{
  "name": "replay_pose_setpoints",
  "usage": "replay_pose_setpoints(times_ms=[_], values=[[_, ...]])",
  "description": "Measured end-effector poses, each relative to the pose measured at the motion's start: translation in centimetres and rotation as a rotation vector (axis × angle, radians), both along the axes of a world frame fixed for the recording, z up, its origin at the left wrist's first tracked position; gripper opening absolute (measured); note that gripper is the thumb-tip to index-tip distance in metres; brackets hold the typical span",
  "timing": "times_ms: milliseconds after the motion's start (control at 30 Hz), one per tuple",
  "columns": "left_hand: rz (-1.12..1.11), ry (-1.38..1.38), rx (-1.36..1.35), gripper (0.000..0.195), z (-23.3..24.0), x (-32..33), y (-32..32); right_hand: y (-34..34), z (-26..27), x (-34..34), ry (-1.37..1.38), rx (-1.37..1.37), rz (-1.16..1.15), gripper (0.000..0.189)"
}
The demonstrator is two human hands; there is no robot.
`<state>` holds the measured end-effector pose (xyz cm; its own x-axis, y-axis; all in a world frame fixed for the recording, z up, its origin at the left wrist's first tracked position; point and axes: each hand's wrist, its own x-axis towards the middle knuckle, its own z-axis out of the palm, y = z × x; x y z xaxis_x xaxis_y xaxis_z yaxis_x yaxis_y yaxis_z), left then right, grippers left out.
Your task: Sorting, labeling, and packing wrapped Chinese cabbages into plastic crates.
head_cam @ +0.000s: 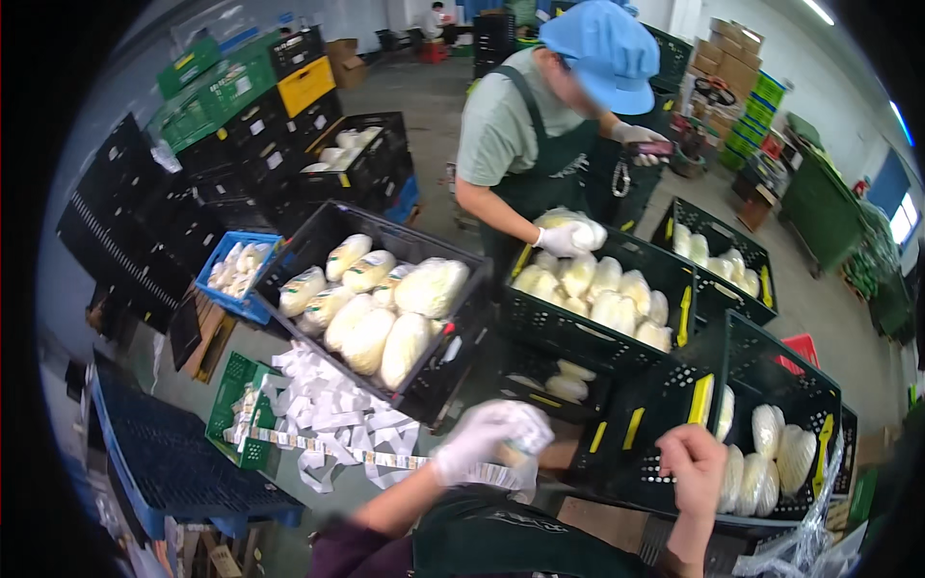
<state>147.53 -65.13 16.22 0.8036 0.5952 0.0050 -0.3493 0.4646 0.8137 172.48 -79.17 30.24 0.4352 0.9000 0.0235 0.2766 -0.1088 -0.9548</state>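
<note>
My left hand (491, 441), in a white glove, is closed round a roll of printed labels (520, 441). From it a label strip (390, 459) runs left to a small green crate (235, 412). Bare and ungloved, my right hand (692, 459) is raised with bent fingers beside a dark green crate (831, 404) of wrapped napa cabbages (766, 469); whether it pinches something small cannot be told. A black crate (311, 332) ahead on the left holds several cabbages (368, 339), some of them labelled. White backing strips (325, 397) lie heaped on the floor below it.
Across the crates a co-worker (535, 130) in a blue cap holds a wrapped cabbage (578, 231) and a handheld device (650, 148). Their crate (600, 339) of cabbages stands at centre. A blue pallet (188, 448), a blue crate (253, 307) and stacked black crates (246, 173) are on the left.
</note>
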Motion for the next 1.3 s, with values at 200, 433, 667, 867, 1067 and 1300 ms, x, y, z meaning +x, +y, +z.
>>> replay_pose_setpoints(times_ms=[200,433,667,867,1067,1300], values=[[1.675,0.784,0.252,0.027,7.1,-40.5,-9.4,4.4,-4.5,-10.9,0.228,-0.188,0.444,0.01],[1.701,0.97,0.613,0.015,22.7,-51.8,-13.7,9.7,-7.7,-30.3,0.23,-0.104,0.971,0.017],[0.943,0.884,0.194,0.014,11.0,-41.2,-4.9,11.8,-8.3,-46.4,0.19,-0.014,1.119,0.031],[0.974,0.681,0.156,0.014,2.9,-40.1,-2.1,13.9,-9.7,-47.7,0.21,0.08,0.889,0.019],[0.774,0.611,0.064,0.016,5.8,-38.6,3.7,21.2,-8.4,-45.6,0.07,0.298,0.586,0.008],[0.858,0.754,0.411,0.011,0.9,-43.5,8.4,36.8,-10.5,-36.2,0.237,0.028,0.37,0.011]])
